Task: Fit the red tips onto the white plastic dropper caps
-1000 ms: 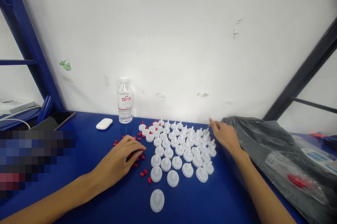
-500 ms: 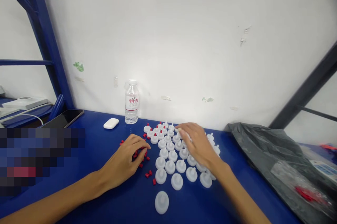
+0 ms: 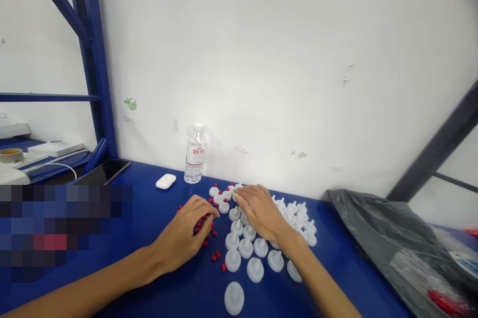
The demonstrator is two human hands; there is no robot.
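Rising behind everything, a scuffed white wall (image 3: 280, 59) backs a smooth blue desk (image 3: 347, 268), with a blue metal post (image 3: 97, 59) at its left. A crumpled dark-grey plastic bag (image 3: 358, 228) lies along the right side, perhaps to leave the middle free for both hands. The right hand (image 3: 261, 213) reaches over the white pieces, its fingers long and close together; whether they grip one cannot be told. The left hand (image 3: 188, 231) rests beside them with its fingers curled, thumb near forefinger, over small red pieces; whether anything is pinched is hidden. A clear plastic water bottle (image 3: 195, 156) stands by the wall, its label showing 飘雪 in red, the smaller lettering too blurred to read. Left of it lie a black flat phone (image 3: 106, 172) and a glossy white rounded case (image 3: 166, 181), seemingly set out of the way. White round plastic discs with nozzles (image 3: 255, 269) crowd the desk centre, mostly base down, likely so the nozzles point up within reach. Short red plastic caps (image 3: 218, 254) lie loose around the left hand, presumably kept near its fingers, and several top the rearmost discs.
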